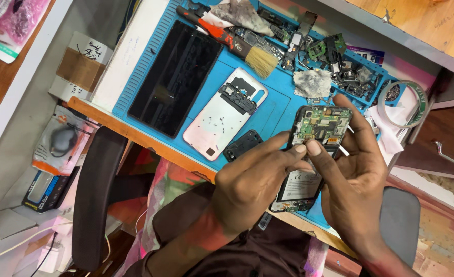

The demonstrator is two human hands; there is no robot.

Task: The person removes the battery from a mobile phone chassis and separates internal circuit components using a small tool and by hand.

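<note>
An opened phone (316, 141) with its green circuit board and battery bared is held above the blue work mat (275, 102). My right hand (355, 184) cradles it from the right, thumb pressed on the board's lower edge. My left hand (252, 179) reaches across from the left, its fingertips pinched together against the board beside that thumb. Whether a small part sits between the fingertips cannot be told.
On the mat lie a dark phone screen (173, 77), a white back cover (222, 115) dotted with tiny screws, a small black plate (242, 144), a red-handled brush (232, 41), loose circuit parts (334, 61) and a tape roll (404, 102). Chair arms flank my lap.
</note>
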